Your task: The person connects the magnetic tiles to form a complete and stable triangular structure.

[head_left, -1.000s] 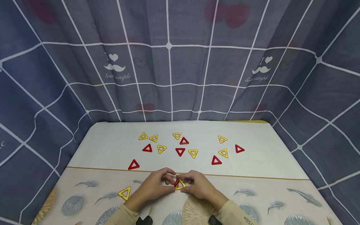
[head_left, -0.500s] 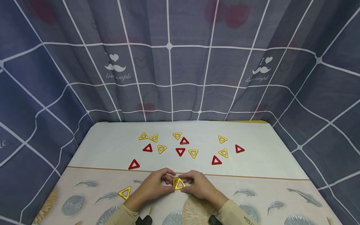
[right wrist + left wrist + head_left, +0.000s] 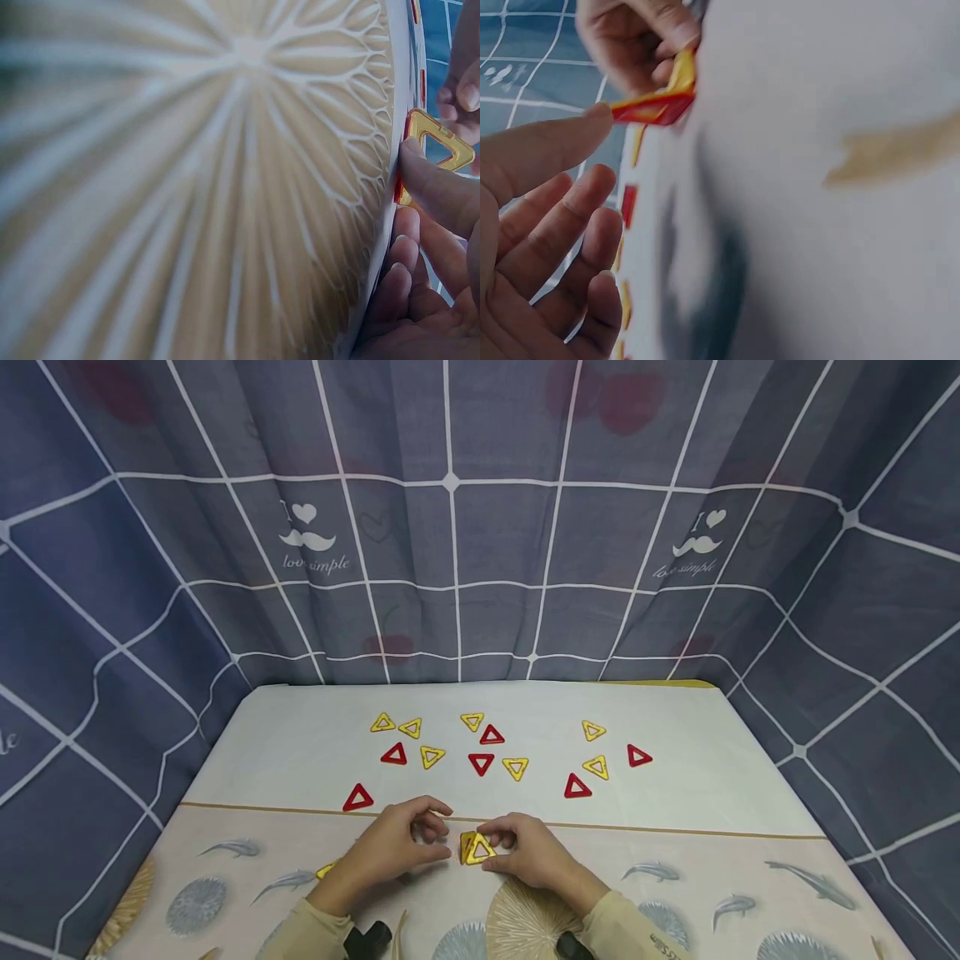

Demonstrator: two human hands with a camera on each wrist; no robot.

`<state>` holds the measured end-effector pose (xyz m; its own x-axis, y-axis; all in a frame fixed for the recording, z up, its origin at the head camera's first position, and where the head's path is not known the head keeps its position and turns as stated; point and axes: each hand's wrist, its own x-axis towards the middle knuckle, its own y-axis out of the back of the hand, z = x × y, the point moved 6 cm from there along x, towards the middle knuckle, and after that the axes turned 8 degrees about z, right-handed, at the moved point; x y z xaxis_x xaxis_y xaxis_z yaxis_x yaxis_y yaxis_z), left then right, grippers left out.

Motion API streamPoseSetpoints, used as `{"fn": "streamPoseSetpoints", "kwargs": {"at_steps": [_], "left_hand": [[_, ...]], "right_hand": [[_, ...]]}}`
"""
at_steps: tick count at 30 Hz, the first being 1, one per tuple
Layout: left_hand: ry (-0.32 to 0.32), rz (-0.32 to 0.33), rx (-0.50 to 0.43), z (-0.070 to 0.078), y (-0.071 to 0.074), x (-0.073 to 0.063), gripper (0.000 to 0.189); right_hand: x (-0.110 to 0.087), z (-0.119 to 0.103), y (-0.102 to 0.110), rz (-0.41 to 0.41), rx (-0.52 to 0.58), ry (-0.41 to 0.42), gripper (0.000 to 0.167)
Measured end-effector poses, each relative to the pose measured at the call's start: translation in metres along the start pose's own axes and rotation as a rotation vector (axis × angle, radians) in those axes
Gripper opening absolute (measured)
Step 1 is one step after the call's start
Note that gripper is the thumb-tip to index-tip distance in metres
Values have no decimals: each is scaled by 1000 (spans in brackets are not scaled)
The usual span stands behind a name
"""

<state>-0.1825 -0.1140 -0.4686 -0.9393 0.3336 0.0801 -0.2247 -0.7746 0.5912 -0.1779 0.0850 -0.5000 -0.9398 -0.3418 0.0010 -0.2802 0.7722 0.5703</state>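
Note:
Toward the front of the table stands a small joined piece of triangular frame tiles, yellow in the head view, with red edges showing in both wrist views. My right hand pinches its right side between thumb and fingers; the thumb lies along the yellow tile in the right wrist view. Just left of the piece, my left hand is relaxed, fingers loosely bent, holding nothing. Its thumb tip overlaps a corner of the piece in the left wrist view. A yellow triangle is partly hidden behind my left wrist.
Several loose triangles lie across the white half of the table, such as a red triangle at left, a yellow triangle in the middle and a red triangle at right. A checked curtain surrounds the table's back and sides.
The joined piece has turned from showing a red tile at left to showing yellow. My left hand has let go and drawn back left, covering more of the yellow triangle. My right hand keeps its grip.

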Motion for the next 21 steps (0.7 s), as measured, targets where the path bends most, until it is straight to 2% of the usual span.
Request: {"fn": "streamPoseSetpoints", "kwargs": {"at_steps": [6,13,17,21], "left_hand": [[40,8,19,-5,26,-5,49],[35,-50,15,-17,44,-17,53],[27,-54,19,-25,55,-26,54],[48,-52,46,-34,69,-34,55]], "right_hand": [[0,-1,1,1,13,12,40],[-1,0,2,-2,30,23,39],[-1,-1,1,-8,27,23,41],[-1,-2,1,-13,9,21,41]]}}
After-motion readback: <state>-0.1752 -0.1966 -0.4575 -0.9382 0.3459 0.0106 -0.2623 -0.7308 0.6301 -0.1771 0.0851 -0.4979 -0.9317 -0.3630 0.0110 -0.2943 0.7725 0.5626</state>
